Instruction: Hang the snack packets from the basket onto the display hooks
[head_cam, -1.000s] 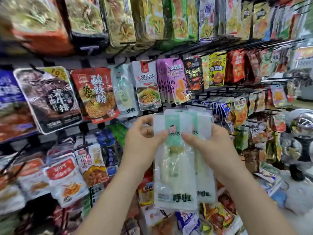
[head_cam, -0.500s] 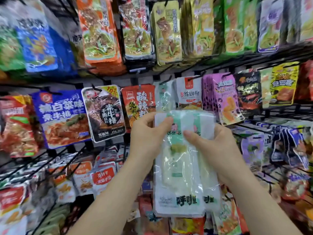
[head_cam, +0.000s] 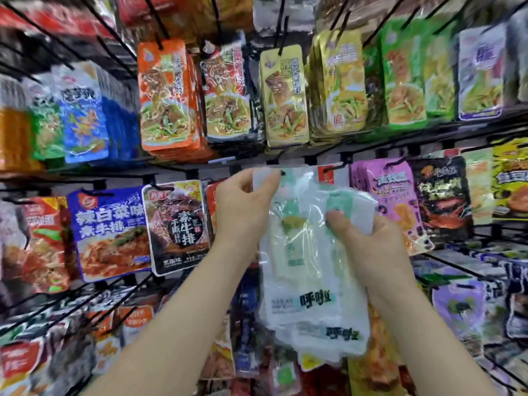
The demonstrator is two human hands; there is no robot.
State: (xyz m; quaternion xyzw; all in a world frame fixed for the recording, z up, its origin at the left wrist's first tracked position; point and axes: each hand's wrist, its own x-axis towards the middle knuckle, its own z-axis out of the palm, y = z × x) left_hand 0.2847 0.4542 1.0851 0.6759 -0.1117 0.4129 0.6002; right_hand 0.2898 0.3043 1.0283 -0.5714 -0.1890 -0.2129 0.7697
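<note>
I hold a small stack of clear white-and-green snack packets [head_cam: 308,270] in front of the display wall. My left hand [head_cam: 243,215] pinches the top corner of the front packet, whose hang hole sits at the tip of a black hook [head_cam: 283,173] in the middle row. My right hand [head_cam: 368,241] grips the top of the packets behind it, which tilt to the right and lower. The basket is out of view.
Black wire hooks [head_cam: 160,24] stick out toward me from every row, loaded with hanging packets: orange [head_cam: 165,95] and yellow [head_cam: 285,95] above, a blue one [head_cam: 111,232] and a black one [head_cam: 178,227] to the left, purple [head_cam: 385,190] to the right.
The view has tilted up and moved in. My left hand has lifted one packet's top up to the hook, while my right hand has pulled the other packets rightward and tilted them.
</note>
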